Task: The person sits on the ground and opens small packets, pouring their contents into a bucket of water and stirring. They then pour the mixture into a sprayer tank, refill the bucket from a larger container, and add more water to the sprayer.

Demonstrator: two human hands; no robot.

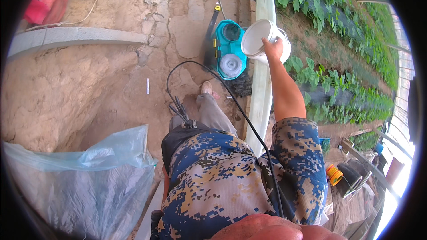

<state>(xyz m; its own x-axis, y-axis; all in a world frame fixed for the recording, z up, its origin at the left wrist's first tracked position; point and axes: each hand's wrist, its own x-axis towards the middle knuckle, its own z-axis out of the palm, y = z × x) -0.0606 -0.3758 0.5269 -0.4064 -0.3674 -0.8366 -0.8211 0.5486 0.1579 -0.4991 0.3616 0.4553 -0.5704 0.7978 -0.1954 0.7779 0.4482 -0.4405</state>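
My right hand [273, 48] grips the rim of a white plastic bucket [286, 53], thumb on the inner side, fingers out of sight. The bucket is tilted, its mouth turned towards the left; no contents can be made out in it. Just left of the bucket, on the ground, stands a turquoise knapsack sprayer tank [233, 48] with a dark round opening and a white round cap [231, 65] beside it. A black strap with a yellow buckle [217, 8] lies by the tank. My left hand is out of view; part of that arm shows beside my waist.
A pale plastic-covered ledge [262, 100] runs between the earthen path and rows of leafy green plants [333, 80]. A clear plastic sheet [100, 180] hangs at lower left. A concrete beam [80, 35] and red cloth [50, 5] are at upper left. A black cable [233, 98] crosses before me.
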